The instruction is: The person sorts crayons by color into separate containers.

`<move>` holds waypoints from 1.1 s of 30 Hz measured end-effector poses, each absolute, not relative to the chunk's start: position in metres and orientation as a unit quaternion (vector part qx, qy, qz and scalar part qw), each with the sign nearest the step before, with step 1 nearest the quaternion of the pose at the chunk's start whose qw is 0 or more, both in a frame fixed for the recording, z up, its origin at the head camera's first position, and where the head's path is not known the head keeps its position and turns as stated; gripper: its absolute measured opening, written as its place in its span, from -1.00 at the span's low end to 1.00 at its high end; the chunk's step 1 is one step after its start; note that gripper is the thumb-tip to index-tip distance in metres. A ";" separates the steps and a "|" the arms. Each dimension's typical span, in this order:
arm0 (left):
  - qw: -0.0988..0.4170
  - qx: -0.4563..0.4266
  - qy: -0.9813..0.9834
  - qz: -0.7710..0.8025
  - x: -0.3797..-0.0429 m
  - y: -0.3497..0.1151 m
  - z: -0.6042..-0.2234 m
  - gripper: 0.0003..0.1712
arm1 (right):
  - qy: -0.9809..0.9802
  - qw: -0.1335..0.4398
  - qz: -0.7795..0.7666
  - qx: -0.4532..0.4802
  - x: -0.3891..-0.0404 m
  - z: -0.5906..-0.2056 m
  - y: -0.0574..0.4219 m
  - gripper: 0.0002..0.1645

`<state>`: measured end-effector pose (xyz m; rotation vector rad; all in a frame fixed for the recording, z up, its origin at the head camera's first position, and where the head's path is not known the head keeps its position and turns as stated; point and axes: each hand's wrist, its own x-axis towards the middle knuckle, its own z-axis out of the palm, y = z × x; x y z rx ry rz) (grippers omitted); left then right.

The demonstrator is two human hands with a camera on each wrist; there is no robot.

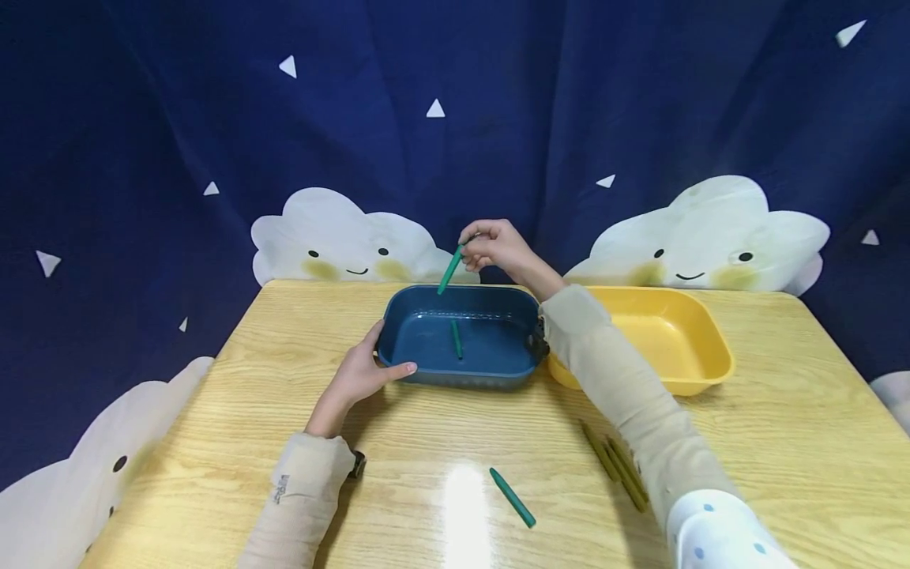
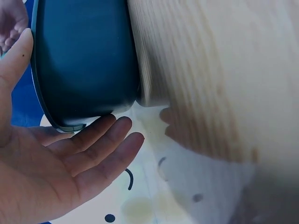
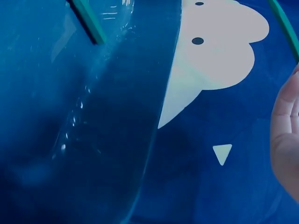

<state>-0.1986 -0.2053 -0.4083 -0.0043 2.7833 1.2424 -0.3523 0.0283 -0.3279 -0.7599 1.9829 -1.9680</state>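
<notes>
My right hand (image 1: 498, 246) pinches a green crayon (image 1: 449, 271) above the far rim of a dark blue basin (image 1: 483, 378). Its lower tip points down toward the basin. Another green crayon (image 1: 456, 340) lies inside on the basin floor. My left hand (image 1: 360, 370) rests against the basin's left end, thumb at the near rim. In the left wrist view, its fingers (image 2: 100, 158) extend loosely along the outer wall. A third green crayon (image 1: 513, 498) lies on the table in front. The right wrist view shows only part of the pinching hand (image 3: 286, 135) at its edge.
A yellow basin (image 1: 711, 356) stands to the right of the blue one, partly behind my right sleeve. Several olive-yellow crayons (image 1: 614, 466) lie beside that forearm on the wooden table (image 1: 412, 466). A dark blue curtain (image 1: 490, 142) with clouds hangs behind.
</notes>
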 end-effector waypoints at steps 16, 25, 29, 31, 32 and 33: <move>0.041 0.002 0.912 0.407 -0.199 -0.206 -0.408 0.15 | 0.703 0.212 -0.626 -0.263 -0.358 -0.370 0.006 -0.77; 0.046 0.002 0.909 0.413 -0.200 -0.206 -0.407 0.15 | 0.744 0.306 -0.525 -0.279 -0.359 -0.390 -0.001 -0.70; 0.046 0.001 0.910 0.413 -0.200 -0.206 -0.408 0.16 | 0.741 0.345 -0.504 -0.278 -0.359 -0.396 -0.003 -0.74; 0.046 0.002 0.909 0.414 -0.200 -0.206 -0.408 0.16 | 0.742 0.364 -0.493 -0.274 -0.358 -0.398 -0.003 -0.74; 0.045 0.002 0.909 0.414 -0.200 -0.207 -0.408 0.15 | 0.744 0.371 -0.485 -0.271 -0.358 -0.399 -0.003 -0.73; 0.045 0.001 0.909 0.414 -0.200 -0.207 -0.408 0.15 | 0.747 0.377 -0.476 -0.270 -0.358 -0.399 -0.003 -0.70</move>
